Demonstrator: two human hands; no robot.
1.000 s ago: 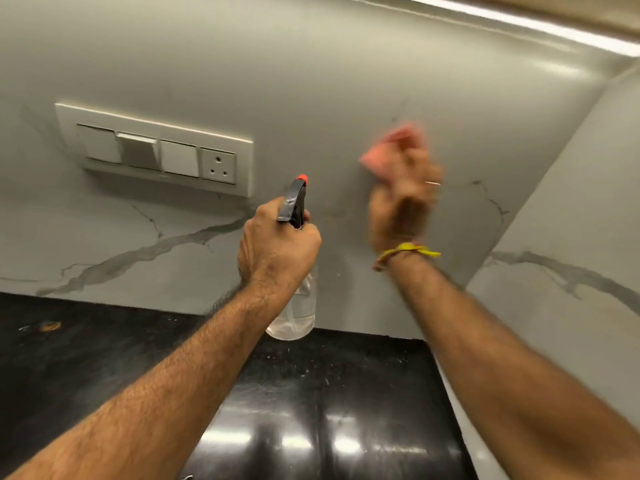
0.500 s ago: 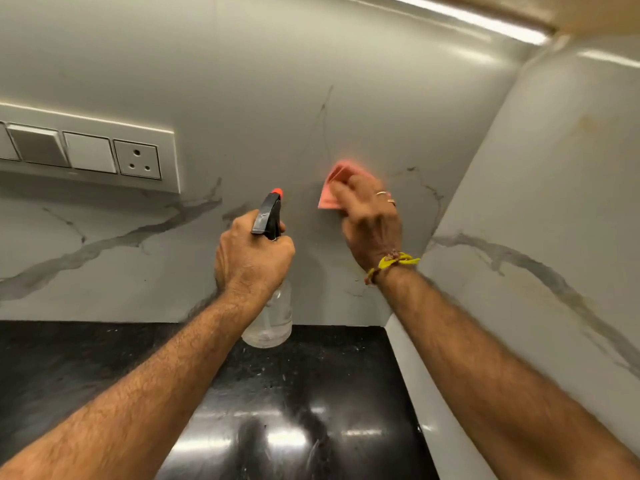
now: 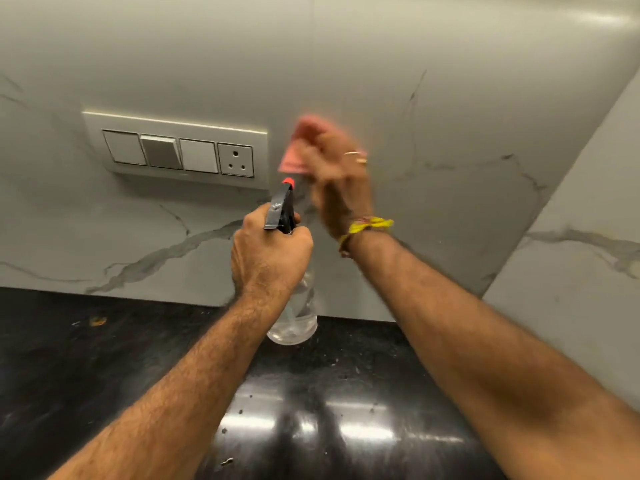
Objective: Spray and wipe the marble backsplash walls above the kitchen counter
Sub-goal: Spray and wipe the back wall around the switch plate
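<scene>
One clear spray bottle [image 3: 293, 317], little liquid visible, is gripped by the left hand [image 3: 270, 258]. The right hand [image 3: 337, 181], fingers blurred, presses one pink cloth [image 3: 294, 157] against the backsplash [image 3: 450, 98].
</scene>
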